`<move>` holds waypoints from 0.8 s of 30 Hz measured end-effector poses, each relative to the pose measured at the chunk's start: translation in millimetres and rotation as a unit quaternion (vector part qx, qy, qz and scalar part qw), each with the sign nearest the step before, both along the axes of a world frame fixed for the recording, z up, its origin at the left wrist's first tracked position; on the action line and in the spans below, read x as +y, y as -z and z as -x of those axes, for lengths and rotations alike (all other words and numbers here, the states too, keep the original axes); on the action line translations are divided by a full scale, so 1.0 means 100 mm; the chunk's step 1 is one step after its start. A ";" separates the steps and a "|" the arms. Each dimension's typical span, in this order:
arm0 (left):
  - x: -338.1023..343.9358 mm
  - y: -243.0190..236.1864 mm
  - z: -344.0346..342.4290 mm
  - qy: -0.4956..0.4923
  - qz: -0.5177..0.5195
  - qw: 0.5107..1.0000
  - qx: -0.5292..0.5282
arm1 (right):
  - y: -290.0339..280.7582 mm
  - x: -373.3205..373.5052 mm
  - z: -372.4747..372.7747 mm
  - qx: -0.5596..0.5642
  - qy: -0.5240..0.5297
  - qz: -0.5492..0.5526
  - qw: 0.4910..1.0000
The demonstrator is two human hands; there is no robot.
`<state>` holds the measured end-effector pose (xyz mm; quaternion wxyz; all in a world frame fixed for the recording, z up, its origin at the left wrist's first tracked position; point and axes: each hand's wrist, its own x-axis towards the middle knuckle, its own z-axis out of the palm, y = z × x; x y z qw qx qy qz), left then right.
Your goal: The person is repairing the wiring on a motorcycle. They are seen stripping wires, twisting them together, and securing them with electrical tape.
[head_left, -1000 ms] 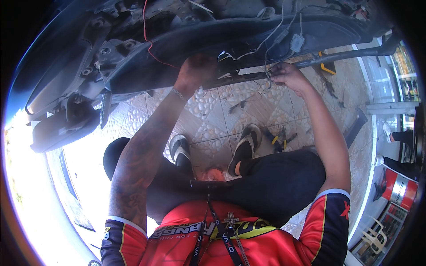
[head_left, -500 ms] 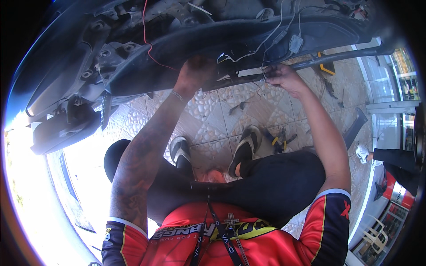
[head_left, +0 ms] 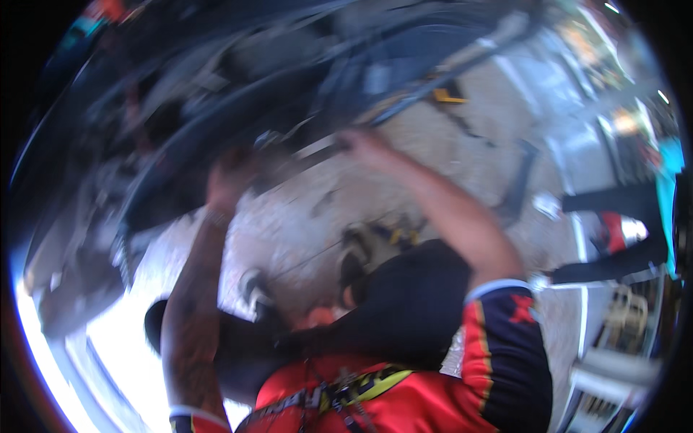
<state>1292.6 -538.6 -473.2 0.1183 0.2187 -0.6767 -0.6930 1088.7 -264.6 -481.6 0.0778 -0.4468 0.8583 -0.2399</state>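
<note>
Motion blurs the whole head view. A dark car bumper (head_left: 188, 144) with its underside parts spans the upper left. My left hand (head_left: 232, 173) is at the bumper's lower edge; its fingers are smeared into the dark parts behind them. My right hand (head_left: 364, 144) is farther right along the same edge, beside a pale gap in it. Its fingertips are too blurred to show whether they hold anything. A small pale connector or wire piece (head_left: 268, 138) shows between and above the hands.
Yellow-and-black pliers (head_left: 404, 237) lie on the tiled floor (head_left: 296, 231) near my shoes. A yellow piece (head_left: 449, 95) lies beyond the bumper's right end. At the right is another person in dark trousers (head_left: 613, 270), with a light chair (head_left: 628, 312) nearby.
The view has swung, so the bumper and both hands appear farther left and lower. The wires, sharp before, are smeared now. More of the person at the right shows.
</note>
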 end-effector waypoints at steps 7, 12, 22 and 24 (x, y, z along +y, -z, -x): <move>0.02 -0.11 0.12 0.004 0.037 0.999 -0.031 | -0.01 -0.02 0.07 0.021 -0.067 -0.022 0.997; 0.08 -0.08 0.16 -0.008 0.003 1.000 -0.014 | 0.02 -0.07 0.13 0.082 -0.113 -0.072 0.988; 0.10 -0.19 0.05 0.033 0.009 0.999 -0.019 | -0.26 -0.12 -0.06 0.084 -0.073 -0.197 0.974; 0.10 -0.22 0.01 0.060 0.050 0.997 -0.012 | -0.22 -0.17 -0.12 0.097 -0.054 -0.197 0.974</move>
